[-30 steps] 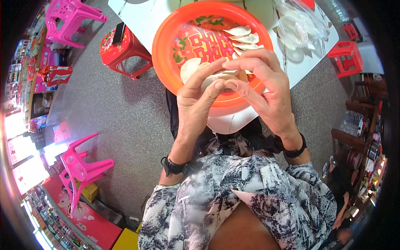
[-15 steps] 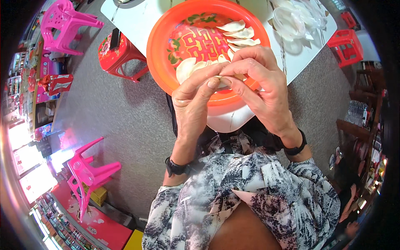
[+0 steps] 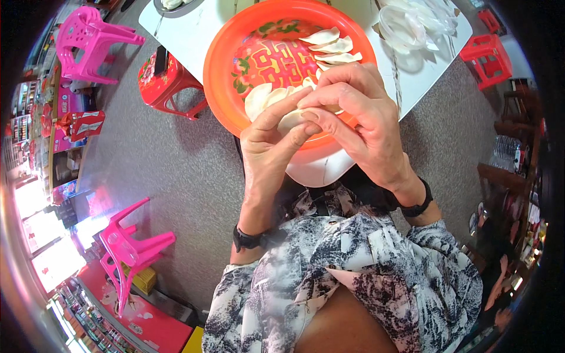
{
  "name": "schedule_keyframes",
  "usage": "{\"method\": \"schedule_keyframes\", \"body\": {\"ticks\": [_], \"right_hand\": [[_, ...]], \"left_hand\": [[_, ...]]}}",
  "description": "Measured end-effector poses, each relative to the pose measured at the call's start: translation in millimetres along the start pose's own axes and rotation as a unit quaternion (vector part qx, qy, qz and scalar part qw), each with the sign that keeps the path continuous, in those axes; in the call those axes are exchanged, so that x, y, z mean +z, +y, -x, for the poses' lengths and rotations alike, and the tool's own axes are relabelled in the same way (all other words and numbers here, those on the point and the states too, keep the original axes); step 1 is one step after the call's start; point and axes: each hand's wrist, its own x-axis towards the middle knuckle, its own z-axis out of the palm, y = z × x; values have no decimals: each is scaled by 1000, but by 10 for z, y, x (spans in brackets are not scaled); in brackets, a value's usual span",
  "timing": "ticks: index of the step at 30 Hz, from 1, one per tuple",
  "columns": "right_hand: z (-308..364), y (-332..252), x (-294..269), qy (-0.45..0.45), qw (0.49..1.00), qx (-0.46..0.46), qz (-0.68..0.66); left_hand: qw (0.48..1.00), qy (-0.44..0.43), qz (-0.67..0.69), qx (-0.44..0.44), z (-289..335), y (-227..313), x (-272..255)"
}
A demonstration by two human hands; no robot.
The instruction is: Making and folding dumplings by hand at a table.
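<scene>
A pale dumpling point(image 3: 289, 122) is held between my two hands, above the near rim of an orange-red round tray point(image 3: 219, 97). My left hand point(image 3: 272, 132) grips it with thumb and fingers from the left side. The thumb and forefinger of my right hand point(image 3: 358, 115) pinch its edge from the right. On the tray, finished-looking dumplings point(image 3: 338, 46) lie in a row along the right side. More dumplings point(image 3: 259, 99) line the near side, partly hidden by my fingers. The tray's middle shows a printed red and yellow pattern with green leaves.
The tray stands on a white marbled table point(image 3: 406, 82). Clear plastic bags point(image 3: 412, 26) lie at its right, and a bowl point(image 3: 173, 5) of white stuff at the far left. Around stand a red stool point(image 3: 168, 82), another red stool point(image 3: 487, 59) and pink chairs point(image 3: 94, 44).
My hands have shifted slightly left, and my fingers have moved along the dumpling's edge, so more of its pale dough shows between them. The view has shifted a little.
</scene>
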Motion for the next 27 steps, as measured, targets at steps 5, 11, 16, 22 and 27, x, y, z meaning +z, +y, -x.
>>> {"method": "schedule_keyframes", "body": {"ticks": [5,11,16,22,27], "right_hand": [[17,32,-88,20,997,33,-61],[98,87,-188,5,998,44,-37],[84,97,-186,26,1000,5,-11],[104,98,-223,26,1000,2,9],[97,101,-232,26,1000,5,11]], "left_hand": [[998,21,47,-19,-23,-4,28],[986,11,161,-50,-69,-57,68],[988,-10,149,-44,-82,-46,145],[990,0,133,-48,-106,-60,173],[992,6,118,-42,-117,-24,189]]}}
